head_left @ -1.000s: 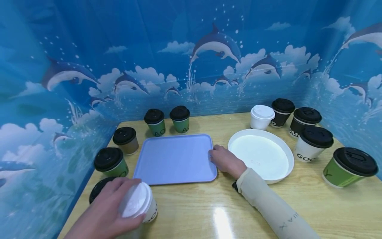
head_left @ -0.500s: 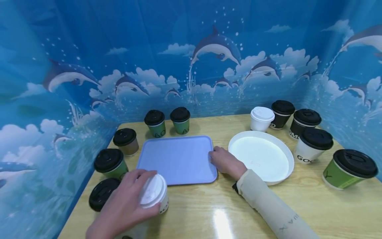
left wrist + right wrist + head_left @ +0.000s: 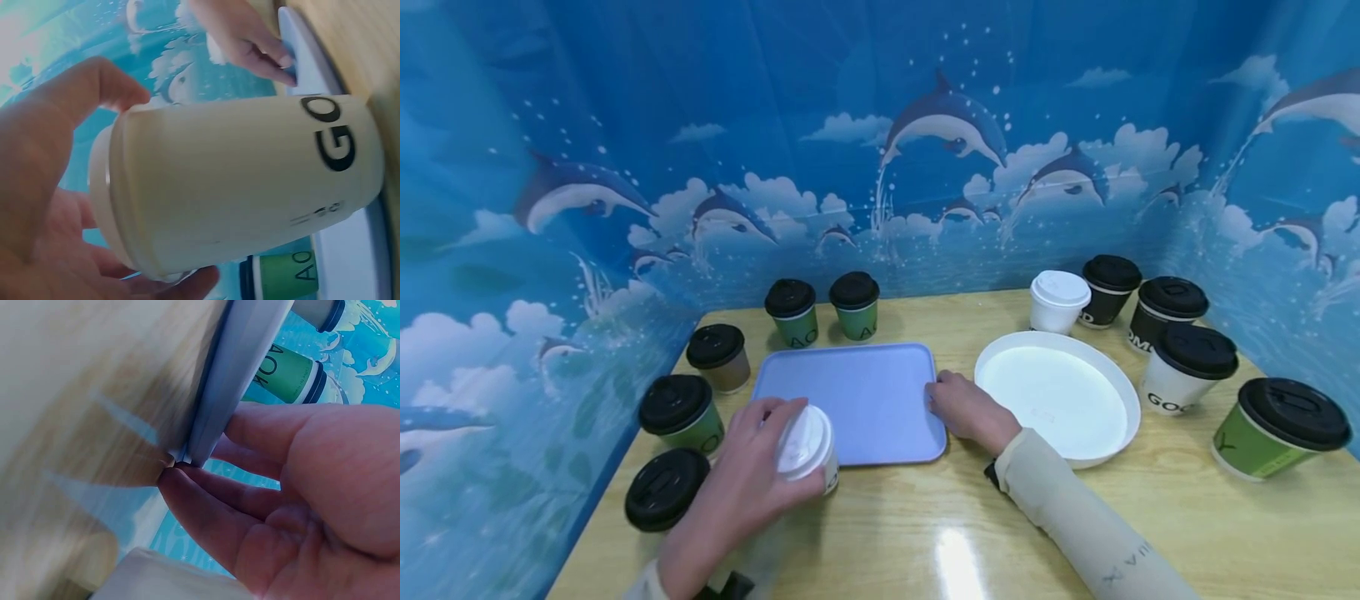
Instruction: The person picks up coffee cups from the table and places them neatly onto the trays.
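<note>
My left hand (image 3: 752,475) grips a white paper coffee cup (image 3: 237,181) by its white lid (image 3: 806,442), with thumb and fingers spread round it. The cup stands upright at the front left edge of a lilac rectangular tray (image 3: 865,400), partly overlapping it in the head view. Whether its base touches the table cannot be seen clearly. At the tray's right edge, my right hand (image 3: 970,408) pinches the rim, thumb on the inner side and fingertips low on the outer side in the right wrist view.
Several black-lidded cups line the left and back, among them a green cup (image 3: 681,412) and a brown cup (image 3: 718,358). Right of the tray lies a round white tray (image 3: 1060,400). Beyond it stand a white-lidded cup (image 3: 1057,302), black cups (image 3: 1108,290) and another green cup (image 3: 1277,429).
My left hand has carried the white cup rightward and away from me, up to the tray's front left corner. The right hand stays at the tray's right edge.
</note>
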`<state>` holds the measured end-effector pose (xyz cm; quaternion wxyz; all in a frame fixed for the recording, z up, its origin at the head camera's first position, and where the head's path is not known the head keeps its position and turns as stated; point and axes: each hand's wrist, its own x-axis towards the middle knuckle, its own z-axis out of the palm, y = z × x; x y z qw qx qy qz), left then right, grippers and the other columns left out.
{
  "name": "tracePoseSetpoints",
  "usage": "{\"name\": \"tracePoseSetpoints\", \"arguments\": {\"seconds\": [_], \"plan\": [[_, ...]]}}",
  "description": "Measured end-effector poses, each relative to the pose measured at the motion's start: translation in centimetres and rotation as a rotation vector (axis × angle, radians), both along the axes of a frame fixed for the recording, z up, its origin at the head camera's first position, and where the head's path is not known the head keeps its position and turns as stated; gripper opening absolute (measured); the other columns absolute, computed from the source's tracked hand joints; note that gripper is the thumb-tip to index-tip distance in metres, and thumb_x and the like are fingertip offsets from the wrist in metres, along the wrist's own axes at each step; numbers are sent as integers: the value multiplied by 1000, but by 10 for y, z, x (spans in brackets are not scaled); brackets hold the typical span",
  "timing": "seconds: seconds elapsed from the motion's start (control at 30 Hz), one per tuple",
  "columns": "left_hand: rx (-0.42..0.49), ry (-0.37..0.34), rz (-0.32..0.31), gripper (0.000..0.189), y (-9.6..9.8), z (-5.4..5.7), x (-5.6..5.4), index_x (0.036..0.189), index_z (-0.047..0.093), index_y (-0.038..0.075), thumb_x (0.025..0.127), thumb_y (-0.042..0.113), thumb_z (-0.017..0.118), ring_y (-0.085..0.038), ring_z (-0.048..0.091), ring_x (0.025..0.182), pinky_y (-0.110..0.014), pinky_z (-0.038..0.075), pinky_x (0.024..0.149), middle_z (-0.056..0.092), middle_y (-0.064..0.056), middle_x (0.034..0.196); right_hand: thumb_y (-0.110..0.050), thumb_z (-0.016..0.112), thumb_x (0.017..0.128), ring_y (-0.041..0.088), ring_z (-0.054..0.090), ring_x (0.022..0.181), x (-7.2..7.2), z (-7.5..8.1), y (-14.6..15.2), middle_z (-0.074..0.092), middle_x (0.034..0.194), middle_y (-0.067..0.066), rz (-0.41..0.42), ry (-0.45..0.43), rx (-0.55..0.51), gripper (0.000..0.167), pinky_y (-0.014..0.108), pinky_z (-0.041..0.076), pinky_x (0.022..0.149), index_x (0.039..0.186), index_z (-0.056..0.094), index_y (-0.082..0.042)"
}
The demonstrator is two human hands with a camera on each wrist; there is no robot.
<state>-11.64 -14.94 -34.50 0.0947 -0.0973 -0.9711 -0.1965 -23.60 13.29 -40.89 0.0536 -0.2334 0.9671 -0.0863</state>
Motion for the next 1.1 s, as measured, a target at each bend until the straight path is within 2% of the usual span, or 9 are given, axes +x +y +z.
{"name": "tracePoseSetpoints", "arguments": {"seconds": [0.1,0.23,0.47,0.67,0.9,1.1], "plan": [[22,52,4,78,3,-6,-5,139,63,14,69,43,82,-33,52,114,-52,55,84,54,-16,131,-11,54,107,37,66,101,0,0,0,63,117,27,-1,0,8,24,49,56,88,119,68,4],[34,80,12,81,9,-11,-12,140,62,13,67,45,81,-33,50,115,-52,53,85,53,-16,131,-11,55,107,36,66,100,-1,0,0,63,116,27,1,6,10,24,48,57,87,119,68,4],[39,72,9,80,18,-11,-22,141,61,14,70,45,80,-33,48,117,-52,52,88,52,-16,133,-13,53,108,37,66,106,0,-1,-1,62,122,27,-11,-16,1,26,48,56,90,123,68,3],[85,124,-12,79,18,-12,-30,141,62,12,70,42,78,-34,49,114,-51,52,86,53,-17,130,-12,54,107,37,66,104,1,-1,0,63,119,27,-8,-11,-6,25,49,56,89,120,68,4],[124,151,-6,81,20,-15,-39,142,61,11,69,41,78,-34,49,114,-52,50,88,53,-18,132,-10,54,107,36,66,99,1,0,0,63,115,27,0,2,-4,23,49,56,86,118,68,5],[149,181,-5,80,24,-14,-51,142,60,11,71,42,79,-35,47,116,-54,49,89,51,-18,134,-11,52,107,36,66,101,1,1,0,63,117,26,-4,-4,5,26,48,56,87,120,68,4]]}}
